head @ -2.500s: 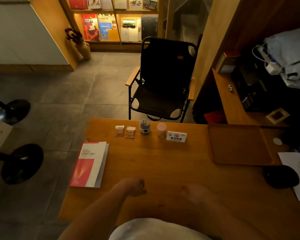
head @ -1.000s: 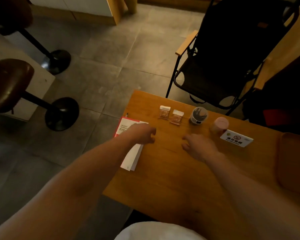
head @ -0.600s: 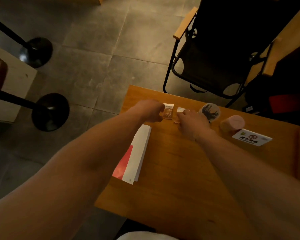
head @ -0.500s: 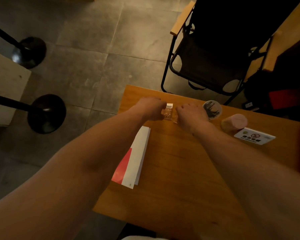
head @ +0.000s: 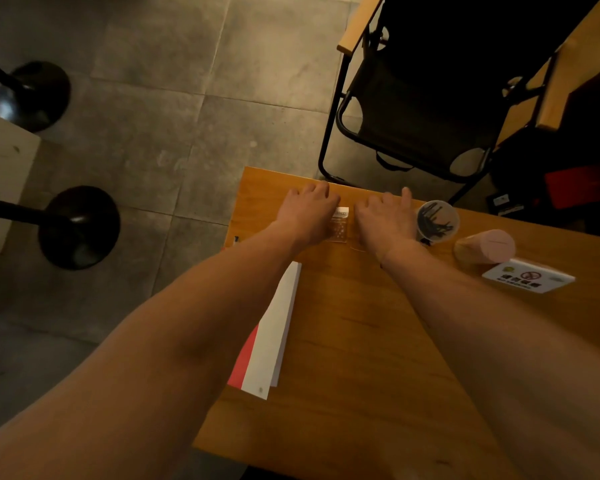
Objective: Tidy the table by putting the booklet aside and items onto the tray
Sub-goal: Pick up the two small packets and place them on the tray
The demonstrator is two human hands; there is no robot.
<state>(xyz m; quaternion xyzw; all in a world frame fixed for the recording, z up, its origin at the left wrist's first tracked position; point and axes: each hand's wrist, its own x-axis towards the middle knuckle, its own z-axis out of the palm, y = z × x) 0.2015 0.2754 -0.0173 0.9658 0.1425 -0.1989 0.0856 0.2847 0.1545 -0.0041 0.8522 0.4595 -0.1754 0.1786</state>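
Both hands reach to the far edge of the wooden table [head: 378,341], over 2 small packets.

The left hand [head: 305,211] and right hand [head: 383,220] lie palm down side by side; 1 clear packet [head: 340,225] shows between them, the other is hidden under the right hand. Whether the fingers pinch anything, I cannot tell. The red-and-white booklet [head: 271,341] lies near the left table edge under the left forearm. Right of the hands stand a clear cup [head: 437,221], a pink container [head: 489,245] and a no-smoking sign [head: 529,278].
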